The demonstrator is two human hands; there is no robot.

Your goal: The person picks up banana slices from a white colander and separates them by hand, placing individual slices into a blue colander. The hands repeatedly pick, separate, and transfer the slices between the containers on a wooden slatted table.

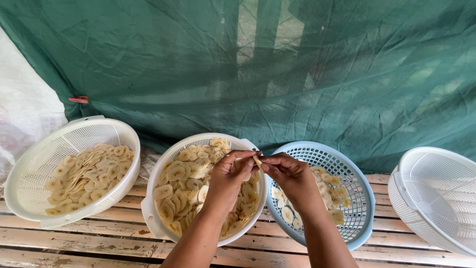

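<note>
My left hand (229, 176) and my right hand (289, 173) meet above the rim between two baskets. Together their fingertips pinch a pale banana slice (258, 162). Below my left hand sits a white perforated basket (151, 208) heaped with pale yellow banana slices (181, 186). Under my right hand is a light blue perforated basket (364, 198) holding fewer slices (333, 191), spread thinly over its bottom.
Another white basket (25, 183) with banana slices stands at the far left. An empty white basket (436, 193) leans at the right edge. All rest on a worn wooden slatted surface (99, 238). A green tarp (258, 69) hangs behind, with white sheeting (22, 104) at left.
</note>
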